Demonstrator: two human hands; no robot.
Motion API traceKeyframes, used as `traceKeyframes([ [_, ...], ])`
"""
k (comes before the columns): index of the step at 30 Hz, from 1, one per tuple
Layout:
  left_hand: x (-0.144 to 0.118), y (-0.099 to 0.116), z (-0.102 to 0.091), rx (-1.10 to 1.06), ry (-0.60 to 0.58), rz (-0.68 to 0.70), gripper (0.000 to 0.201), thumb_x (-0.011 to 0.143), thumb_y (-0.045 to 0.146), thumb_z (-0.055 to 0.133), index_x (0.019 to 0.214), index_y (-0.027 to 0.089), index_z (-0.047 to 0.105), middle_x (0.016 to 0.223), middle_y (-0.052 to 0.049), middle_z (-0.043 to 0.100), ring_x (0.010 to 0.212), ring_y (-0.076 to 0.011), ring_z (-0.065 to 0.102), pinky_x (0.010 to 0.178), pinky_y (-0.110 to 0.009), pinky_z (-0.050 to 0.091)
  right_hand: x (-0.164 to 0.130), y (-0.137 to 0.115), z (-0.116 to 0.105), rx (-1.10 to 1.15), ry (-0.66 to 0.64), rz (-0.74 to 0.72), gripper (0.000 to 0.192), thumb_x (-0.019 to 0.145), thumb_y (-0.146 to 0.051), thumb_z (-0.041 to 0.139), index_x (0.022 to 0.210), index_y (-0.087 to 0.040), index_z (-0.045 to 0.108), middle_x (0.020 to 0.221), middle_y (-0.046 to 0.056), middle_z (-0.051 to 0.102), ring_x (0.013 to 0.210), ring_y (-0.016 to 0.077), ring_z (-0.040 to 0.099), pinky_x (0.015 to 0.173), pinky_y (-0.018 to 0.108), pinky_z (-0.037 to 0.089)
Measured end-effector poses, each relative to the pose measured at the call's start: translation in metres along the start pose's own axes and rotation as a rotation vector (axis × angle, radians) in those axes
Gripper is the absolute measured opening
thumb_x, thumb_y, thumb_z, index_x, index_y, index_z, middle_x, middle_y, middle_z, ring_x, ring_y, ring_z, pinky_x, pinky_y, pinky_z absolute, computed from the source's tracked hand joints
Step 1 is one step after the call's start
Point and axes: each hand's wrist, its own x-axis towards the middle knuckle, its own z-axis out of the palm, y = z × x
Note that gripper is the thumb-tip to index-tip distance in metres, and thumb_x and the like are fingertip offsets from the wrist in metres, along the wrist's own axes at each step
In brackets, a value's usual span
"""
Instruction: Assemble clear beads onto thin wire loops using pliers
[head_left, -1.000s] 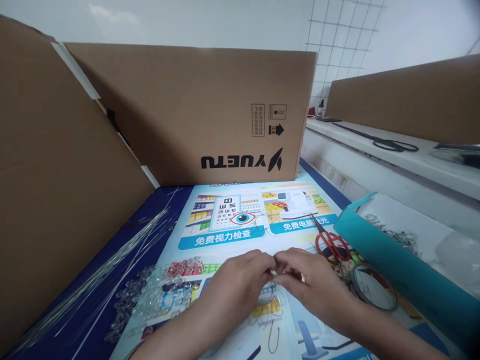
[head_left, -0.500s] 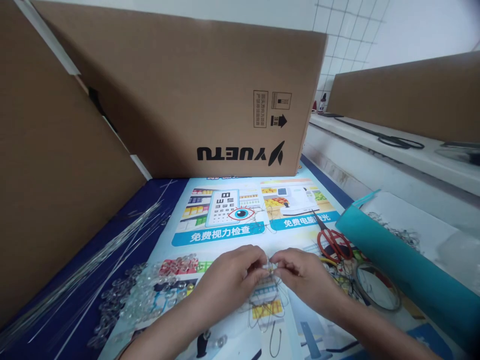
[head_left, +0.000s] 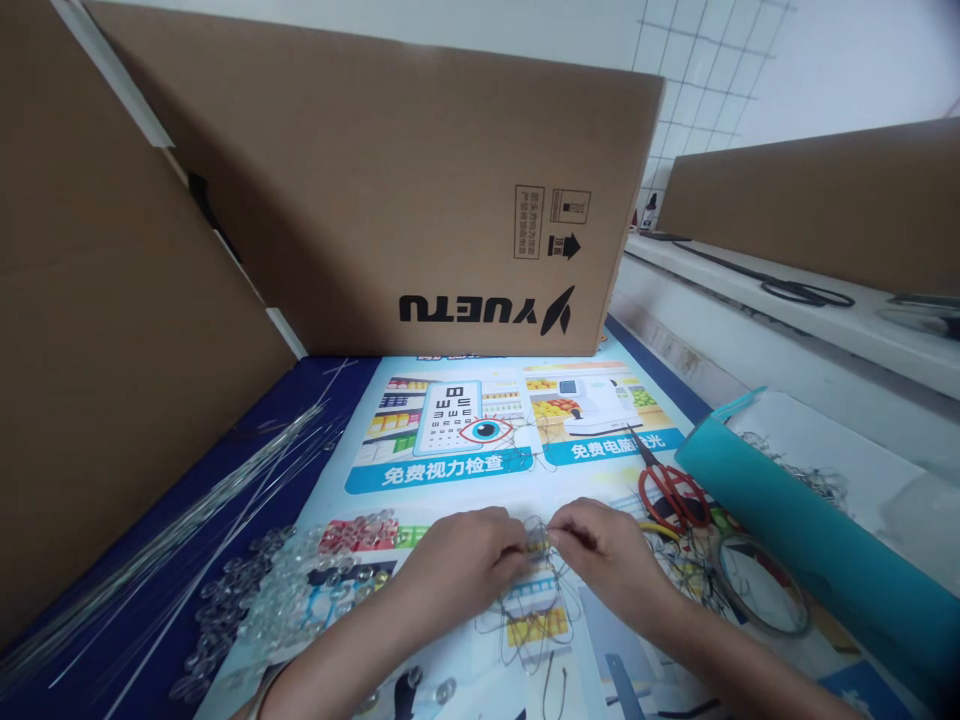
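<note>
Seen from a head-worn camera, two bare hands meet at the near centre of a work table covered by a printed eye-test poster (head_left: 450, 440). The left hand (head_left: 457, 570) and the right hand (head_left: 607, 565) both have their fingertips pinched closed on a small wire frame (head_left: 536, 545) held between them, just above the poster; thin loops of the wire fan out below the fingers. What exactly sits in the pinch is too small to tell. At about nine o'clock from the hands lies a heap of clear glass beads (head_left: 300, 590), and beyond it, at ten o'clock, a bundle of long thin wires (head_left: 187, 530) runs across the dark blue tablecloth. At two o'clock lie red-handled scissors (head_left: 664, 485), and at three o'clock a wire ring (head_left: 761, 590) rests near a teal roll (head_left: 810, 540). A large cardboard box (head_left: 390, 200) stands upright at twelve o'clock. The work in hand looks like twisting or joining the fine wire at its centre; it seems to call for steady, small fingertip movements so the loops keep their shape.
</note>
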Motion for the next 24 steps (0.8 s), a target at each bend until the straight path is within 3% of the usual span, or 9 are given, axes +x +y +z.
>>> traceKeyframes([
  [5, 0.0025, 0.0008, 0.0010, 0.013, -0.003, -0.017, 0.020, 0.082, 0.024, 0.045, 0.074, 0.021, 0.063, 0.074, -0.002, 0.066, 0.067, -0.0173, 0.058, 0.056, -0.024, 0.033, 0.0000, 0.0011, 0.0016, 0.100, -0.067, 0.077, 0.010, 0.078, -0.017, 0.051, 0.073, -0.019, 0.060, 0.060, -0.004, 0.055, 0.056, 0.0103, 0.050, 0.052, 0.020, 0.036],
  [10, 0.0035, 0.0003, 0.0047, 0.022, 0.006, -0.015, 0.019, 0.082, 0.022, 0.044, 0.075, 0.021, 0.062, 0.077, -0.002, 0.067, 0.068, -0.0178, 0.058, 0.057, -0.024, 0.033, -0.0002, 0.0019, 0.0028, 0.218, -0.100, 0.090, 0.016, 0.078, -0.017, 0.052, 0.088, -0.019, 0.064, 0.069, -0.002, 0.061, 0.059, 0.0105, 0.052, 0.055, 0.020, 0.040],
  [24, 0.0076, -0.0052, 0.0082, -0.030, 0.010, -0.010, 0.021, 0.079, 0.017, 0.043, 0.080, 0.020, 0.064, 0.078, -0.003, 0.068, 0.071, -0.0182, 0.060, 0.059, -0.025, 0.036, 0.0046, 0.0009, 0.0020, 0.005, -0.042, -0.098, 0.014, 0.079, -0.012, 0.055, 0.081, -0.021, 0.065, 0.079, -0.002, 0.065, 0.074, 0.0128, 0.058, 0.069, 0.022, 0.043],
])
